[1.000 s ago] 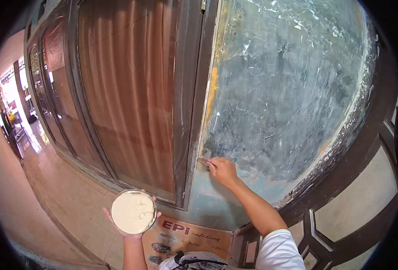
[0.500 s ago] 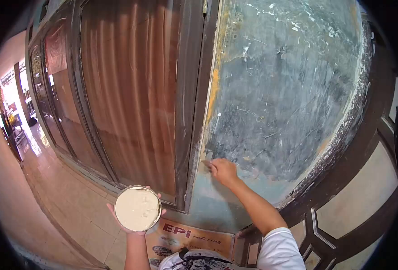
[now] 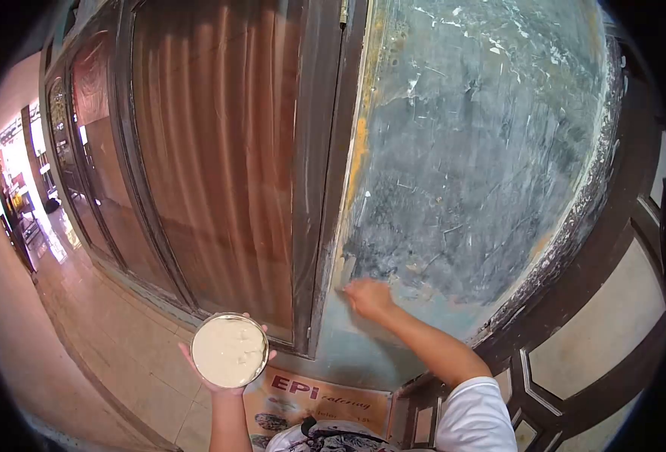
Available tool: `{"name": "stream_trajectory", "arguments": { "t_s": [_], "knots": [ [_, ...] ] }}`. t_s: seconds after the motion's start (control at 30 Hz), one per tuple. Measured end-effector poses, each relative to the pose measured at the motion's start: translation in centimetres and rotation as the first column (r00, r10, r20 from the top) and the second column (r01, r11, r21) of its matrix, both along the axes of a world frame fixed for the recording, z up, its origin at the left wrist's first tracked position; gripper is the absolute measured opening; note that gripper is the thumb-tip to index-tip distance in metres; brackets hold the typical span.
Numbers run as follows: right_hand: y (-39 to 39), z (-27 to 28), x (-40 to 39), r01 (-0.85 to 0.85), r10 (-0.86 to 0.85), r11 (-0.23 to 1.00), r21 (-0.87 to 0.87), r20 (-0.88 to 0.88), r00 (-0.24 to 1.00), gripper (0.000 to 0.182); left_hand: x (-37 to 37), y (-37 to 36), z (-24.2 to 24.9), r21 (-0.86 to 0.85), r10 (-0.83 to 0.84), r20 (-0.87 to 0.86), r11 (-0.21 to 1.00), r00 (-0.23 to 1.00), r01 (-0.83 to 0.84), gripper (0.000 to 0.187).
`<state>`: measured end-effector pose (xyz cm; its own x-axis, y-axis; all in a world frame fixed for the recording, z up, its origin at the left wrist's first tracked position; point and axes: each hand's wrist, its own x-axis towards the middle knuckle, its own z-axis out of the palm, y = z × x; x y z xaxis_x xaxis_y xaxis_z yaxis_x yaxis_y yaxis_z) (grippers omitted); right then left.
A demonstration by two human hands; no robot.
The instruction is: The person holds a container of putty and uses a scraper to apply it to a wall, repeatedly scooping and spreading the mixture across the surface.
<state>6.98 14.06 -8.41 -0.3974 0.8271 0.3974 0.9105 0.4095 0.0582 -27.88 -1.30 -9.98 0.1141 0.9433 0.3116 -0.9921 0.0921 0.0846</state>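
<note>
Held from below, a round tub [image 3: 230,351] of cream-coloured putty rests in my left hand [image 3: 224,388], its fingertips showing round the rim. The paste fills it nearly to the top and is scooped at the right. My right hand [image 3: 369,299] is closed on a putty knife [image 3: 345,289], mostly hidden by the fingers, with its tip at the wall's left edge. The wall [image 3: 453,173] is scraped grey-blue, with pale scratches and a lighter blue band at the bottom. A pale smear [image 3: 346,265] lies just above the knife.
A dark wooden frame [image 3: 310,226] with a brown curtain [image 3: 212,151] behind glass stands left of the wall. Dark panelled woodwork [image 3: 597,324] borders the right. A printed banner [image 3: 325,392] lies below, and the tiled floor [image 3: 114,324] runs off left.
My right hand has moved slightly down and left along the wall's left edge with the putty knife. The tub in my left hand has hardly shifted.
</note>
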Motion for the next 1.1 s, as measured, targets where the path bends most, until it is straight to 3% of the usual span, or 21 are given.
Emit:
{"name": "stream_trajectory", "arguments": {
  "t_s": [0.03, 0.1, 0.2, 0.27, 0.3, 0.37, 0.4, 0.47, 0.5, 0.53, 0.57, 0.6, 0.7, 0.77, 0.8, 0.87, 0.9, 0.97, 1.0, 1.03, 1.1],
  "knots": [
    [0.3, 3.9, -0.2, 0.079, -0.081, 0.995, 0.059, 0.021, 0.997, 0.018, 0.2, -0.1, 0.5, -0.007, -0.009, 0.027, 1.0, 1.0, 0.009, 0.106],
    [0.4, 10.5, 0.5, 0.04, 0.08, 0.972, 0.232, -0.485, 0.871, 0.019, 0.1, 0.1, 0.3, 0.029, -0.006, -0.03, 1.0, 1.0, 0.006, 0.106],
    [-0.6, 13.7, 1.0, 0.052, 0.19, 0.937, 0.346, -0.629, 0.754, 0.02, 0.2, 0.2, 0.5, 0.04, -0.003, -0.066, 0.999, 0.998, 0.006, 0.106],
    [-0.7, 8.6, 0.8, -0.027, 0.136, 0.975, 0.222, -0.492, 0.86, 0.019, 0.1, 0.3, 0.1, 0.1, -0.005, -0.087, 0.995, 0.996, 0.014, 0.107],
    [-0.7, 4.9, 0.3, -0.051, 0.108, 0.989, 0.141, -0.429, 0.897, 0.017, 0.5, -0.2, 0.8, -0.057, -0.031, 0.081, 0.998, 0.996, 0.035, 0.105],
    [-0.2, -3.5, 0.2, 0.016, -0.036, 0.979, -0.202, -0.098, 0.995, 0.015, 0.3, -0.2, 0.6, -0.04, -0.025, 0.071, 0.999, 0.997, 0.028, 0.105],
    [-0.3, -3.5, 0.1, 0.016, -0.035, 0.98, -0.2, -0.095, 0.995, 0.015, 0.3, -0.1, 0.6, -0.023, -0.016, 0.059, 1.0, 0.998, 0.018, 0.105],
    [-0.3, -3.5, 0.0, 0.096, -0.064, 0.972, -0.214, 0.151, 0.986, 0.018, 0.3, -0.5, 0.9, -0.041, -0.031, 0.101, 0.999, 0.994, 0.036, 0.106],
    [0.2, 0.9, 0.6, 0.044, -0.042, 0.996, -0.083, 0.024, 0.999, 0.022, -0.3, -0.3, 0.1, -0.014, -0.01, 0.036, 1.0, 0.999, 0.01, 0.107],
    [1.2, 4.5, 1.5, 0.042, -0.005, 0.929, 0.368, -0.101, 0.995, 0.016, -0.5, 0.0, -0.2, 0.018, 0.017, -0.025, 1.0, 1.0, -0.016, 0.108],
    [0.2, 11.5, 1.5, 0.067, 0.129, 0.857, 0.511, -0.338, 0.932, 0.016, -0.4, -0.5, 0.9, -0.023, 0.0, 0.046, 1.0, 0.999, 0.001, 0.109],
    [-1.8, 16.6, 1.5, 0.214, 0.112, 0.88, 0.424, -0.624, 0.774, 0.017, -0.3, -0.7, 0.8, -0.04, 0.003, 0.043, 0.999, 0.999, -0.001, 0.109],
    [-2.1, 16.5, 1.6, 0.112, 0.182, 0.91, 0.4, -0.627, 0.758, 0.019, -0.4, -0.3, 1.3, -0.035, 0.044, 0.005, 0.998, 0.999, -0.044, 0.108],
    [0.5, 6.3, 1.0, -0.068, 0.179, 0.913, 0.402, -0.244, 0.953, 0.022, -0.3, -0.2, 1.5, -0.037, 0.024, 0.04, 0.999, 0.999, -0.022, 0.107],
    [-1.1, 4.0, -0.3, -0.037, 0.035, 0.999, -0.006, -0.21, 0.977, 0.025, -0.2, -0.2, 1.4, -0.048, 0.006, 0.079, 0.999, 0.997, -0.002, 0.106],
    [-0.6, -3.7, -0.7, 0.002, 0.037, 0.961, -0.278, 0.134, 0.99, 0.028, 0.0, -0.3, 1.2, -0.032, 0.007, 0.064, 0.999, 0.998, -0.005, 0.104],
    [-0.5, -3.2, -0.6, -0.001, 0.04, 0.961, -0.278, 0.133, 0.99, 0.028, -0.1, -0.2, 0.9, -0.002, 0.01, 0.025, 1.0, 1.0, -0.01, 0.103],
    [0.6, 0.7, -0.1, 0.105, -0.103, 0.994, -0.019, 0.112, 0.988, 0.025, -0.3, -0.1, 0.9, 0.015, -0.013, 0.016, 1.0, 1.0, 0.013, 0.105],
    [1.2, 5.2, 1.2, 0.012, 0.06, 0.96, 0.279, -0.247, 0.967, 0.019, -0.2, 0.1, 1.2, 0.011, -0.01, 0.015, 1.0, 1.0, 0.01, 0.105],
    [0.3, 10.4, 1.2, 0.108, 0.105, 0.852, 0.512, -0.37, 0.923, 0.016, 0.0, 0.1, 1.4, -0.023, -0.004, 0.039, 1.0, 0.999, 0.005, 0.107],
    [-1.5, 16.0, 1.5, 0.215, 0.289, 0.785, 0.582, -0.65, 0.702, 0.015, 0.3, 0.4, 1.5, -0.053, 0.015, 0.057, 0.999, 0.998, -0.012, 0.11]
  ]
}}
